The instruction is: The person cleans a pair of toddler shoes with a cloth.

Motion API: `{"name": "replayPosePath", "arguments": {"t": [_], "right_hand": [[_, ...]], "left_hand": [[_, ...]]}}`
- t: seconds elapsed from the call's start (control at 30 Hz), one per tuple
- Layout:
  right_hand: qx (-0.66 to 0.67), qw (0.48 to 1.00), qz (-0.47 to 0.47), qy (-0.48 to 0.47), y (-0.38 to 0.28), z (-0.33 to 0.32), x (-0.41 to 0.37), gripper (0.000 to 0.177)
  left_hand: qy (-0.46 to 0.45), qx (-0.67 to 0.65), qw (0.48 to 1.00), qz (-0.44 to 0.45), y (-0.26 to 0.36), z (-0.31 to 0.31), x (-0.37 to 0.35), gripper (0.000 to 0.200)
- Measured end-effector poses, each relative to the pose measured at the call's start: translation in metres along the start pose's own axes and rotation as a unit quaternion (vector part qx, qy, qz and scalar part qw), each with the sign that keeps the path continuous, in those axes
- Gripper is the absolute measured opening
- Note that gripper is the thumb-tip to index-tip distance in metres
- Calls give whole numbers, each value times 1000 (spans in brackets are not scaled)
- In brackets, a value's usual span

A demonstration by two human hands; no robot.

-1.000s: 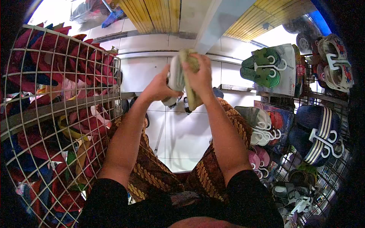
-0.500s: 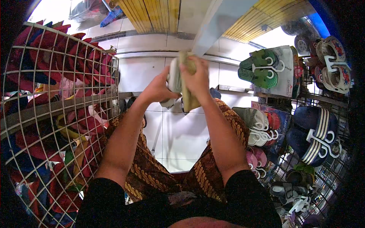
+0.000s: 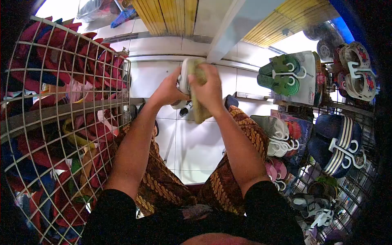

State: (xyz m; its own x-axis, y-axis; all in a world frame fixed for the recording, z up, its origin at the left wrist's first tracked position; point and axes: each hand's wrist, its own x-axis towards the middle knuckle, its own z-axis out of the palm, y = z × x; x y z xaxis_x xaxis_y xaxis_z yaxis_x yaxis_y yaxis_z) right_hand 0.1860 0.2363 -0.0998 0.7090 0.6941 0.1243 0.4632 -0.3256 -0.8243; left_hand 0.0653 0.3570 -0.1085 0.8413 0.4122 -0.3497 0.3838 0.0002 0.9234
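A tall wire rack (image 3: 65, 104) of red and blue goods fills the side beyond the left arm. Well to its right, across the white tiled floor (image 3: 196, 147), hang navy striped sandals (image 3: 341, 143) and green sandals (image 3: 281, 73). Between rack and sandals, raised in front of the person, the left hand (image 3: 165, 90) curls closed around a pale shoe (image 3: 184, 73). The right hand (image 3: 210, 90) clasps an olive cloth (image 3: 199, 112) pressed against that shoe.

One left hand (image 3: 166, 92), one right hand (image 3: 210, 90), one white shoe (image 3: 184, 76), one olive cloth (image 3: 199, 113), one wire basket (image 3: 73, 107), one green sandal pair (image 3: 281, 75), one navy striped sandal pair (image 3: 341, 141).
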Motion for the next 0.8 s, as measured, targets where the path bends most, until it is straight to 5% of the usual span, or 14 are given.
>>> {"name": "replayPosePath", "arguments": {"t": [0.07, 0.1, 0.17, 0.37, 0.47, 0.57, 0.67, 0.77, 0.8], "right_hand": [[4, 997, 42, 66, 44, 1, 20, 40], [58, 980, 181, 52, 71, 0, 28, 42], [337, 862, 368, 90, 78, -16, 38, 46], [531, 742, 407, -40, 68, -46, 49, 56], [676, 616, 360, -186, 90, -41, 54, 59], [753, 505, 353, -231, 85, -38, 54, 61], [763, 509, 346, -197, 68, -44, 50, 65], [695, 604, 357, -156, 10, -60, 44, 64], [694, 595, 356, -191, 17, -59, 46, 63]], "left_hand": [[-35, 3, 999, 41, 18, 1, -12, 96], [-54, 6, 997, 62, 25, 1, -16, 97], [-41, -5, 996, 81, 22, 1, -14, 104], [40, -13, 999, 32, 18, -7, -8, 110], [65, 12, 997, 36, 15, -9, -9, 109], [62, 31, 997, 31, 12, -13, -8, 109], [55, 27, 998, 12, 22, -11, -8, 109], [40, 22, 999, -1, 22, -11, -8, 109], [42, 36, 998, -1, 22, -11, -8, 109]]}}
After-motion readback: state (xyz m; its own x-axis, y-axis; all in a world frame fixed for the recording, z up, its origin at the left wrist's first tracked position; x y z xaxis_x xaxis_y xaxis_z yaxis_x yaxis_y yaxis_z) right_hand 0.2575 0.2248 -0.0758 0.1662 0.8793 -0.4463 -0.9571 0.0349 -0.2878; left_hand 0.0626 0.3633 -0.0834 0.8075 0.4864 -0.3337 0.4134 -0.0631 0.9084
